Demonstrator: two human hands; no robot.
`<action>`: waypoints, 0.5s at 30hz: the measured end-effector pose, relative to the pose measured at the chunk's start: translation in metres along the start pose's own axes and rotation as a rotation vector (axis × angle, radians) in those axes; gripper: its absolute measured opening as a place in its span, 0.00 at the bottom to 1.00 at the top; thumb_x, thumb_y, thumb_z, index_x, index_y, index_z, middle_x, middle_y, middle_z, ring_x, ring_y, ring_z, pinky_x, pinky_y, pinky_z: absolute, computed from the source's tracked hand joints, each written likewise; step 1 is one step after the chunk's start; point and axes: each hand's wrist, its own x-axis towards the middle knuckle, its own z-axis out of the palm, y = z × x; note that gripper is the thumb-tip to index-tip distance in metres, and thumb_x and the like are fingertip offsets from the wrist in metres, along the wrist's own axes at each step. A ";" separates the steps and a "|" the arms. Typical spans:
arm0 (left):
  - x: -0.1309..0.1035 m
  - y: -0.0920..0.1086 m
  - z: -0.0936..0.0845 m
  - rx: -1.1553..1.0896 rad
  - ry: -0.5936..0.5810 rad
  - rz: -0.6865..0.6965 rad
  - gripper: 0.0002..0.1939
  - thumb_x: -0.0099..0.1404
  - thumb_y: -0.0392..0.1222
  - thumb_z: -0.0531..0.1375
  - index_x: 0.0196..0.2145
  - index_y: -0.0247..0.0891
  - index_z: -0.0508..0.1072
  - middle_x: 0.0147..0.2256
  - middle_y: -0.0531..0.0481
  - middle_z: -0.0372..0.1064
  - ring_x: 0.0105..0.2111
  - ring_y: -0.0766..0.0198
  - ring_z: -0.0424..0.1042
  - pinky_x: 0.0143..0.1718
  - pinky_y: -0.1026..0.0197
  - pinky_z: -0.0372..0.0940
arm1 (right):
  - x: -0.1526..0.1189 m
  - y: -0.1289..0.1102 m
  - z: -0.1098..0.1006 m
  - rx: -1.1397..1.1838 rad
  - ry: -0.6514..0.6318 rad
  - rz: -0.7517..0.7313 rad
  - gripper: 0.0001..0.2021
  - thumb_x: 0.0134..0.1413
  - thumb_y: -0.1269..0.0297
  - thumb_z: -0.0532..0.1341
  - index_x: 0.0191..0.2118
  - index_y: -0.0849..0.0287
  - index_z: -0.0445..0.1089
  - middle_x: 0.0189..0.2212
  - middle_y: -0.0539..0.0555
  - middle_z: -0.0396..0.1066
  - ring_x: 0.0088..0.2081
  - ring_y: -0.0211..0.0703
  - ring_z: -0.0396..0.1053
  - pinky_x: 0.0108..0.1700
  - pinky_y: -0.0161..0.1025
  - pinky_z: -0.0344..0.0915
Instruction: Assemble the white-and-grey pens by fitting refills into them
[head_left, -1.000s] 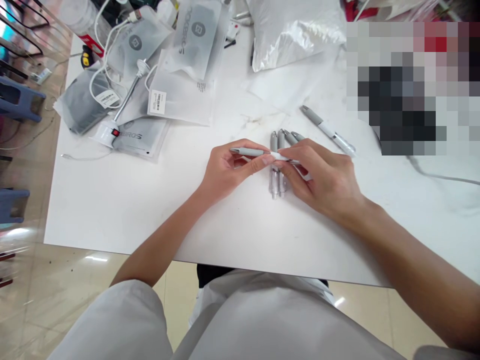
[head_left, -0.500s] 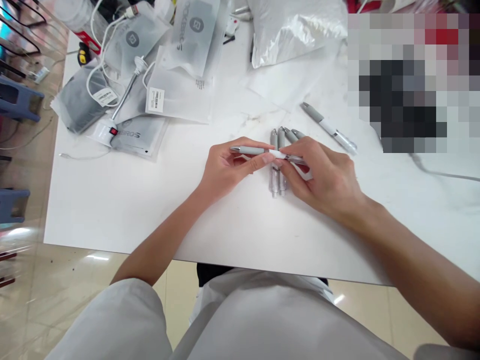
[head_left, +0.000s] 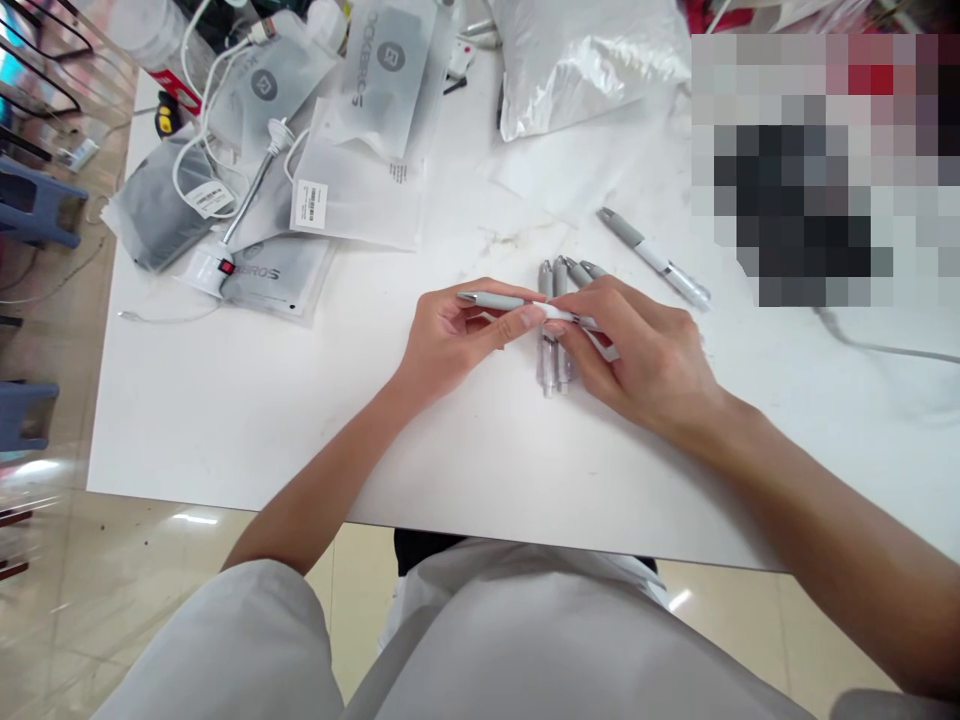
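Both of my hands pinch one pen [head_left: 499, 300], held level above the white table [head_left: 300, 420]. Its grey grip and pointed tip stick out to the left. My left hand [head_left: 457, 335] is closed on the grey and white part with thumb and fingers. My right hand [head_left: 649, 345] closes on the white middle and the clear end, which its fingers partly hide. Just below lie several similar pens [head_left: 547, 350] side by side, some of them covered by my right hand. One more pen [head_left: 656, 258] lies slanted on the table, beyond my right hand.
At the back left lie frosted pouches [head_left: 367, 200], a white cable [head_left: 180, 165] and a small lamp-like stand [head_left: 251, 200]. A shiny white plastic bag [head_left: 592, 60] sits at the back. The far right is pixelated, with a grey cord [head_left: 885, 348] running from it.
My right fingers have shifted slightly along the pen, and less of its clear end shows. My left hand stays nearly still. The view has moved a little.
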 end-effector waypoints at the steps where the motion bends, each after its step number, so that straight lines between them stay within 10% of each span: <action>1: 0.000 0.000 0.000 -0.002 0.001 0.001 0.16 0.62 0.58 0.76 0.40 0.45 0.88 0.36 0.49 0.80 0.33 0.64 0.75 0.31 0.59 0.68 | 0.000 0.000 0.000 -0.013 -0.009 0.004 0.14 0.78 0.56 0.54 0.53 0.54 0.74 0.37 0.57 0.78 0.33 0.48 0.78 0.32 0.41 0.70; 15: 0.000 -0.001 -0.001 -0.009 0.000 -0.015 0.19 0.61 0.61 0.76 0.40 0.45 0.88 0.38 0.47 0.81 0.34 0.63 0.75 0.32 0.59 0.69 | 0.000 0.001 0.000 -0.019 -0.012 0.014 0.15 0.77 0.55 0.55 0.52 0.54 0.76 0.37 0.57 0.79 0.31 0.48 0.77 0.30 0.43 0.71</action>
